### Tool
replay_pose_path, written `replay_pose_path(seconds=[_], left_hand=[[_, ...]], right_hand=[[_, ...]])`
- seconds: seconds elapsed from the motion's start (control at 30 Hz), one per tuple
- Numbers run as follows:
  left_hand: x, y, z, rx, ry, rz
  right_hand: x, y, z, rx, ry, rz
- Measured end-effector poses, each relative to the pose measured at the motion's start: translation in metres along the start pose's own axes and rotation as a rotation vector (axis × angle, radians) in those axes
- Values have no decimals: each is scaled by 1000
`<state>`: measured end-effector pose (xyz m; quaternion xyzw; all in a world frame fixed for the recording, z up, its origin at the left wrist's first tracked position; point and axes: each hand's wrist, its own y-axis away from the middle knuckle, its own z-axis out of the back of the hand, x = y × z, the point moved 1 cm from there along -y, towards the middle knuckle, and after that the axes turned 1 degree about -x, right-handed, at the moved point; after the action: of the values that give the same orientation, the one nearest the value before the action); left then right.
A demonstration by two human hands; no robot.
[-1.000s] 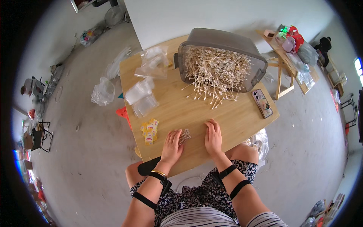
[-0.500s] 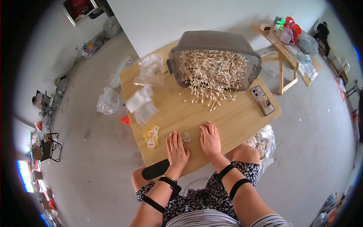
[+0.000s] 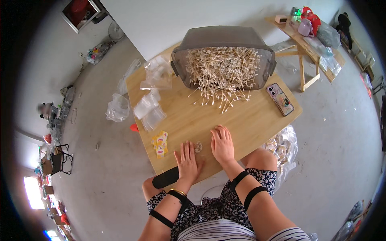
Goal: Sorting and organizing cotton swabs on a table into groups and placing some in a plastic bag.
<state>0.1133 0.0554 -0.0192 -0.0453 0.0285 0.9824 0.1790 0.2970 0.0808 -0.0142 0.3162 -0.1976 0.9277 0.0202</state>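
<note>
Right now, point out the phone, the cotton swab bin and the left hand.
phone [image 3: 280, 99], head view, middle of its back.
cotton swab bin [image 3: 221, 37], head view, grey top wall.
left hand [image 3: 187, 162], head view, back of hand.

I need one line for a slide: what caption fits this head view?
Both hands, left hand and right hand, press flat on a wooden table beside a small packet, before a tipped bin of cotton swabs.

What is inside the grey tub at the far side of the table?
The grey tub is tipped toward the person, packed with cotton swabs, some spilling onto the wooden table. The tub's floor beneath them is covered.
</note>
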Motion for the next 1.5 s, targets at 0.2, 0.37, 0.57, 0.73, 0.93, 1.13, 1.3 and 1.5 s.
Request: replay_pose_path(seconds=[0.2, 0.37, 0.57, 0.73, 0.93, 1.13, 1.3, 1.5], left_hand=[[11, -25, 6, -35, 8, -35], [8, -14, 5, 0, -3, -64], [-6, 7, 4, 69, 34, -71], [-8, -1, 11, 56, 2, -48], [8, 1, 14, -46, 123, -110], [25, 8, 8, -39, 265, -100], [23, 6, -2, -80, 111, -112], [20, 8, 4, -101, 178, -94]], right_hand=[[4, -2, -1, -32, -4, 4], [5, -1, 2, -5, 7, -13], [4, -1, 4, 16, 48, -23], [3, -1, 5, -9, -18, -22], [3, 0, 13, -35, -320, -119], [39, 5, -16, 63, -446, -95], [71, 9, -46, 119, -401, 141], [25, 4, -8, 19, -204, -106]])
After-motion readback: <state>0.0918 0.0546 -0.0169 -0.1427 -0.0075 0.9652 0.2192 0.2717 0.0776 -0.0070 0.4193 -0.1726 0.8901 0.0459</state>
